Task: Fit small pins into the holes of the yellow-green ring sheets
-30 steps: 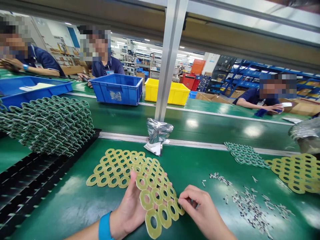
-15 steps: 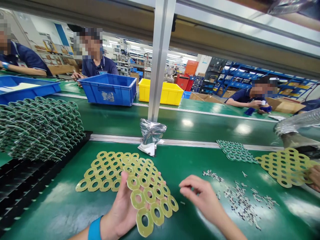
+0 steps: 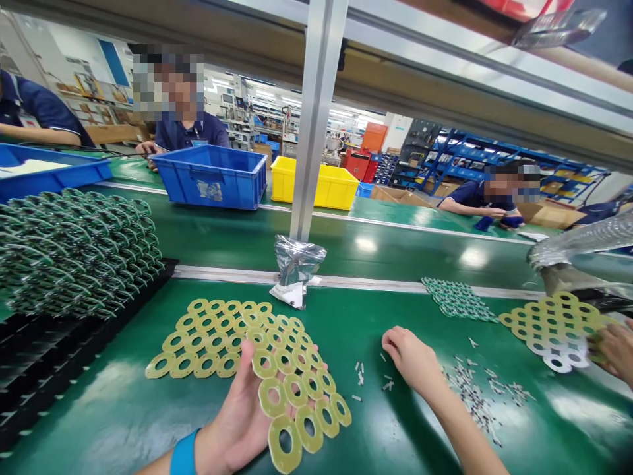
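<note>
My left hand [image 3: 242,419] grips a yellow panel of joined ring-shaped circuit boards [image 3: 295,390] from beneath, thumb on its left edge. The panel is tilted up above the green bench. A second yellow panel [image 3: 208,340] lies flat behind it, partly covered. My right hand [image 3: 413,359] is low over the bench, fingers curled together; whatever lies under the fingertips is hidden. Beside it are several small pale pin-like parts [image 3: 361,377], scattered loose. A larger heap of similar parts with dark ends [image 3: 475,396] lies right of my right wrist.
Green boards stand stacked in a black rack [image 3: 79,254] at left. A silvery bag [image 3: 297,267] rests by the metal post [image 3: 316,119]. At right, another person's hand [image 3: 616,349] holds a yellow panel [image 3: 548,323], near a green board panel [image 3: 459,299]. Blue [image 3: 210,178] and yellow bins [image 3: 331,188] stand behind.
My right hand has moved right and away from the held panel, down to the bench. More small parts now lie loose left of it. My left hand keeps its grip on the panel.
</note>
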`<state>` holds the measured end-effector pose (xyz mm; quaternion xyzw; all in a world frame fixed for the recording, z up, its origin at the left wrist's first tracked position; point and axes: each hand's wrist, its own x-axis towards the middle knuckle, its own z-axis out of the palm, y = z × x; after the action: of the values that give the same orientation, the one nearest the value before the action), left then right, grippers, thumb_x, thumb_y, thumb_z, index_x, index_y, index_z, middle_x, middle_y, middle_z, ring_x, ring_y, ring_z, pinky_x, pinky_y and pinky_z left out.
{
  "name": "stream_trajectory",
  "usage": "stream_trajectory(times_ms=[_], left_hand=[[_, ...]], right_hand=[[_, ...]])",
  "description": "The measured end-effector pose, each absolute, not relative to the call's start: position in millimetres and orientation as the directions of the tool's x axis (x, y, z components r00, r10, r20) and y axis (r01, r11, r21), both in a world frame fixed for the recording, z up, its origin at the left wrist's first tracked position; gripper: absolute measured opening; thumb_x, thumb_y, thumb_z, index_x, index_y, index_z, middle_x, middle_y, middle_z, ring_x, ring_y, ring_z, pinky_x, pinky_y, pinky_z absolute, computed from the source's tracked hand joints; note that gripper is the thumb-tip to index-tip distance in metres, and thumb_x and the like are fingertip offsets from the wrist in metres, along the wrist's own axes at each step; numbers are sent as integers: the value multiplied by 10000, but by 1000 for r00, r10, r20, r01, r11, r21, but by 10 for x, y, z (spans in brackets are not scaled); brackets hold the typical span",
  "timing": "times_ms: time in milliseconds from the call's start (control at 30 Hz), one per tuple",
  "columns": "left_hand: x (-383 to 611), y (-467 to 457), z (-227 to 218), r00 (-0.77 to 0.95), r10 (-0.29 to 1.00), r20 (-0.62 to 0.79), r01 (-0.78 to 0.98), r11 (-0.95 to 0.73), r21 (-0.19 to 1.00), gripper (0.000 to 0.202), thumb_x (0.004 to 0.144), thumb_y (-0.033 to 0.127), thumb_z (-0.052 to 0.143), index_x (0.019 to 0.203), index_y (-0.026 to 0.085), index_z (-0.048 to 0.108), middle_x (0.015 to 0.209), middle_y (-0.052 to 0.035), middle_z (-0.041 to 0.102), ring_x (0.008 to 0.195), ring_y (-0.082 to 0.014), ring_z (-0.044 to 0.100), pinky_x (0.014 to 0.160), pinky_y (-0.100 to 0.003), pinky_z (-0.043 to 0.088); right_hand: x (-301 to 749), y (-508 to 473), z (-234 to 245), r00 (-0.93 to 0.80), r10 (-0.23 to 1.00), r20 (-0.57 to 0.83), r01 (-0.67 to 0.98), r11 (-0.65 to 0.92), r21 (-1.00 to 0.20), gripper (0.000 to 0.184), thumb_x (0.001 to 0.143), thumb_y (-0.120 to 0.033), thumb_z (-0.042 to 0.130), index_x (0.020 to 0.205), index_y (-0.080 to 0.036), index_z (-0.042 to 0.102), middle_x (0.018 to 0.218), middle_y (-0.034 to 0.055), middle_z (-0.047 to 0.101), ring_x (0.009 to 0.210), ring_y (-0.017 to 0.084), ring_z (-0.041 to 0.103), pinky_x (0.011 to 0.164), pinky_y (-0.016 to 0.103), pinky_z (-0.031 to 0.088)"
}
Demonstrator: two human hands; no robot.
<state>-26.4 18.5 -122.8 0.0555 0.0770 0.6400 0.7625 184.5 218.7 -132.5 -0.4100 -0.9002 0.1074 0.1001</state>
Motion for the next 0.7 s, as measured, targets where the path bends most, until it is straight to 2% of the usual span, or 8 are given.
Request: stream_trajectory(times_ms=[167,300,433,500,600,700], left_hand=[[-254,179,-1243,175,983,-50,-963,182,199,901,667,751,295,1239,65,420,1200,-194,513,1208,-357,349,1035,-499,146],[-242,170,-1248,203,978,-46,-954,208,215,943,653,763,293,1267,51,371,1216,-215,487,1215,-373,330,1028,-516,139],[-223,144,-1204,236,971,-47,-944,241,226,959,663,763,254,1293,44,322,1243,-214,465,1227,-368,315,1034,-517,131],[-208,130,-1171,288,956,-50,-922,291,255,986,650,773,256,1304,36,292,1265,-216,443,1234,-375,300,1029,-535,129],[-181,113,-1145,358,933,-47,-886,355,299,1009,631,774,308,1318,37,261,1308,-217,394,1246,-380,278,1031,-535,125],[-142,96,-1159,381,924,-39,-869,372,327,990,621,757,375,1321,64,269,1317,-194,395,1257,-353,275,1048,-498,127]], right_hand=[[1820,2182,-1388,-612,771,175,730,636,-250,197,820,-171,392,672,-212,515,726,35,532,746,198,493,513,252,307],[1844,2243,-1412,-542,805,243,732,593,-335,179,842,-223,367,717,-212,495,730,29,530,712,187,503,543,264,368],[1851,2273,-1410,-482,834,268,679,549,-488,217,878,-275,292,926,-199,489,724,14,544,631,143,542,543,244,453],[1808,2225,-1411,-466,849,248,596,508,-621,263,873,-305,310,1013,-182,496,756,25,563,625,138,564,542,241,486],[1684,2069,-1406,-453,878,153,387,348,-854,272,822,-363,436,952,-164,567,764,48,603,613,152,581,552,271,510],[1547,1885,-1367,-479,875,75,233,209,-950,251,756,-374,553,876,-157,589,719,58,634,678,184,600,545,271,506]])
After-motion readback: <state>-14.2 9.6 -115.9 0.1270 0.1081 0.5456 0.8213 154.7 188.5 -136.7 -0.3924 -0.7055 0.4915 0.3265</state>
